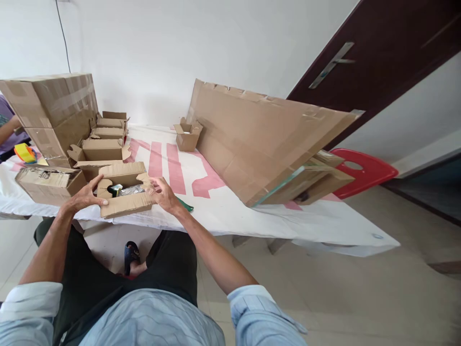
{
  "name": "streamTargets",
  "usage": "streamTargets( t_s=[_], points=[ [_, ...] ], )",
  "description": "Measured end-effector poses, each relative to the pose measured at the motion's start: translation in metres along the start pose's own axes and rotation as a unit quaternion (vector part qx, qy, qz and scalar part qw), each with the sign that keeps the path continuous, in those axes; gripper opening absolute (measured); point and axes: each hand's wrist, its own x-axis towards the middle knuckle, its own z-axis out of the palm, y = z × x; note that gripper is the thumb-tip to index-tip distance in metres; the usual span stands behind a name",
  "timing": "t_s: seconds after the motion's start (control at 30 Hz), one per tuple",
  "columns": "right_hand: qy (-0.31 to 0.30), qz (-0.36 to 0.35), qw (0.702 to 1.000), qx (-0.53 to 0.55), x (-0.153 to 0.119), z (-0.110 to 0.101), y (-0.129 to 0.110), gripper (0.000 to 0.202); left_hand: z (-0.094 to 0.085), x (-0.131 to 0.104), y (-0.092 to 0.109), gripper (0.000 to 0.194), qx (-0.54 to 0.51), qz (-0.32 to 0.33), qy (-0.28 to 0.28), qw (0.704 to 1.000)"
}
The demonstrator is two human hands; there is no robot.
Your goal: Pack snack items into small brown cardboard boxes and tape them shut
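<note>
An open cardboard box sits at the table's front edge, flaps raised. Inside it lie a clear plastic-wrapped item and a small dark-green and white item. My left hand grips the box's left end, thumb on the front flap and fingers behind. Around the right end is my right hand, its fingers holding the end flap. A green object lies just right of my right hand, on the cloth.
Several open boxes line up behind, beside a large carton stack. A closed box and yellow tape are at left. A small box stands by a large cardboard panel. A red chair is right; another person's arm shows far left.
</note>
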Motion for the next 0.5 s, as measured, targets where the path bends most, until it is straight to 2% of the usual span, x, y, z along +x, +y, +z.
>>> streamTargets(
  t_s=[0.13,0.27,0.5],
  points=[
    [-0.012,-0.053,0.995,-0.080,-0.007,0.005,-0.007,0.064,0.000,0.000,-0.002,0.151,0.005,0.017,-0.010,1.000],
    [-0.012,-0.074,0.987,-0.145,-0.015,0.008,-0.005,0.065,0.003,-0.001,-0.003,0.144,0.049,0.034,0.002,0.998],
    [-0.007,-0.100,0.974,-0.202,-0.017,0.015,-0.007,0.049,0.013,-0.011,0.003,0.138,0.063,0.020,0.020,0.998]
  ],
)
